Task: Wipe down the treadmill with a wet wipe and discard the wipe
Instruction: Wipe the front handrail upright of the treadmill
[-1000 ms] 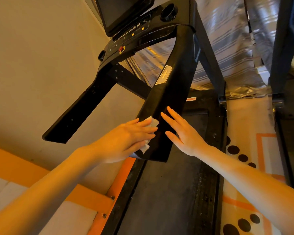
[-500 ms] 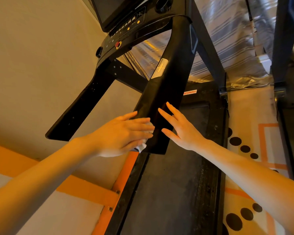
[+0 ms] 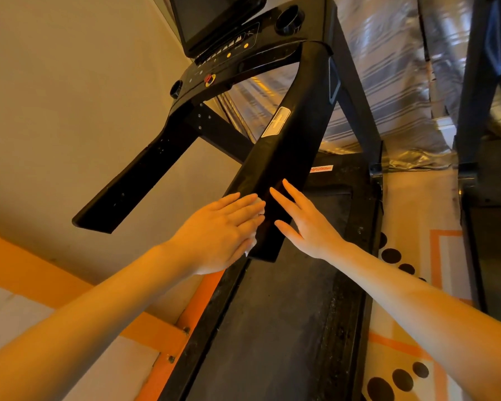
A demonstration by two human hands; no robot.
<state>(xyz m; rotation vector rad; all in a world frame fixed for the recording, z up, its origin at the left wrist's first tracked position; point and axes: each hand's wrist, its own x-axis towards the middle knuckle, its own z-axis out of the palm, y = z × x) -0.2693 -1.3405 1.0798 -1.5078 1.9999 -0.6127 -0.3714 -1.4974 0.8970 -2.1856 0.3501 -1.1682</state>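
Observation:
A black treadmill fills the view, with its right handrail [image 3: 284,157] running down toward me. My left hand [image 3: 223,230] lies flat with straight fingers on the rail's lower left side, pressing a white wet wipe [image 3: 260,204] against it. Only small white edges of the wipe show past my fingertips and under my palm. My right hand [image 3: 304,218] rests open on the rail's right side, fingers spread and straight. The console [image 3: 229,50] with its screen and red stop button sits above. The dark belt [image 3: 275,328] lies below.
The left handrail [image 3: 133,180] juts out beside a beige wall. An orange floor strip [image 3: 168,337] runs along the treadmill's left. A patterned mat with black dots [image 3: 399,374] lies on the right, and another machine's black frame [image 3: 475,117] stands at the far right.
My left hand has slid a little up the handrail with the wipe under it. My right hand has stayed flat on the rail beside it. The camera has tilted slightly.

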